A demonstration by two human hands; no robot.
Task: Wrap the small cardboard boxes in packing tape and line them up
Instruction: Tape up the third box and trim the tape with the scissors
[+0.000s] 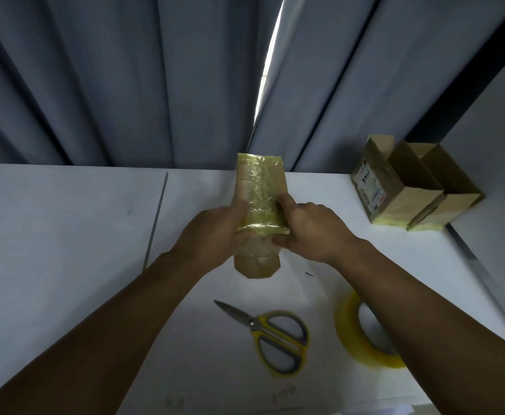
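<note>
A small cardboard box [258, 187], partly covered in yellowish packing tape, is held upright above the white table [65, 235] at the centre. My left hand [215, 235] grips its left side. My right hand [314, 229] holds its right side, with the thumb pressing on the taped face. Three taped boxes [407, 190] stand side by side at the back right of the table. A roll of yellowish packing tape [350, 327] lies near my right forearm, which hides part of it.
Scissors [275, 333] with yellow and grey handles lie shut on the table below the held box. Grey curtains [125, 85] hang behind the table's far edge. A seam [157, 217] runs across the table top at the left.
</note>
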